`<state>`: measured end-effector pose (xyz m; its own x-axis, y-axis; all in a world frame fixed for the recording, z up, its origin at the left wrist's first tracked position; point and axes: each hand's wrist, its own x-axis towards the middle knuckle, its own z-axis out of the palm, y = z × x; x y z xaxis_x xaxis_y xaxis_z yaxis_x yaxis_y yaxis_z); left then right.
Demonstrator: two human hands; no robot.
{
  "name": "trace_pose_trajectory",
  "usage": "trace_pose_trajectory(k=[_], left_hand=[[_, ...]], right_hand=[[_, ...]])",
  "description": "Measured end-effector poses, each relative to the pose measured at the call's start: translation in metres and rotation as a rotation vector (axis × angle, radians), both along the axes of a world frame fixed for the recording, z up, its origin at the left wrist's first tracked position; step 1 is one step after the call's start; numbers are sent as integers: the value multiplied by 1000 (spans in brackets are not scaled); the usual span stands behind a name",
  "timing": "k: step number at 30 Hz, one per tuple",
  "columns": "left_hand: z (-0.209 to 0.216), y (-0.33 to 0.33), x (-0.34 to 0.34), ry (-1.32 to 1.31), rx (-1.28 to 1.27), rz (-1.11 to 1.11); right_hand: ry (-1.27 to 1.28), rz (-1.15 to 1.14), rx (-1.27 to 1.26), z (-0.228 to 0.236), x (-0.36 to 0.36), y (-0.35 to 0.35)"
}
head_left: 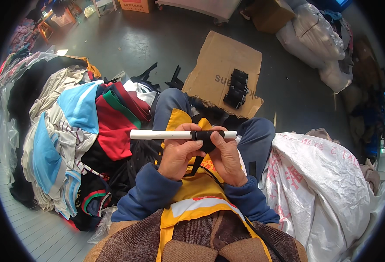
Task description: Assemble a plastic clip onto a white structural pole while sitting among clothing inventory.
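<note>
A white tube (153, 134) lies level across my lap, its longer end pointing left. Black fabric (207, 143) is wound round it as a short roll. My left hand (177, 153) is closed round the tube at the roll's left edge, thumb pressed on the black material. At the other edge, my right hand (226, 158) grips the roll, its thumb lying along the top. Some fingers of both hands are hidden behind the tube. A dark strip hangs below the roll in front of the yellow apron (192, 187).
Ahead on the floor, several black rolls (237, 88) sit on a cardboard sheet (210, 61). Heaped clothes (77, 109) stand close on my left. A large white woven sack (316, 192) lies on my right. More white sacks (312, 37) and a box (270, 15) are far right.
</note>
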<state>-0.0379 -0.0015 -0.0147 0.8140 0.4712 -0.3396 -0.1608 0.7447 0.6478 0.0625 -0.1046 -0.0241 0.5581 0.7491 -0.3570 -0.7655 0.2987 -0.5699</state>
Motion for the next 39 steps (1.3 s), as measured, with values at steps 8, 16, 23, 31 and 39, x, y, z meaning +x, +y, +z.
trace_pose_trajectory(k=[8, 16, 23, 31, 39], left_hand=[[-3, 0, 0, 101, -39, -57], [-5, 2, 0, 23, -163, -83], [2, 2, 0, 1, -105, 32], [1, 10, -5, -2, -92, 77], [-4, 10, -7, 18, 25, -101]], right_hand=[[-56, -100, -18, 8, -3, 4], [-98, -102, 13, 9, -2, 4], [-113, -117, 29, 3, -5, 6], [-53, -44, 116, 7, -1, 6], [-144, 18, 37, 10, -2, 0]])
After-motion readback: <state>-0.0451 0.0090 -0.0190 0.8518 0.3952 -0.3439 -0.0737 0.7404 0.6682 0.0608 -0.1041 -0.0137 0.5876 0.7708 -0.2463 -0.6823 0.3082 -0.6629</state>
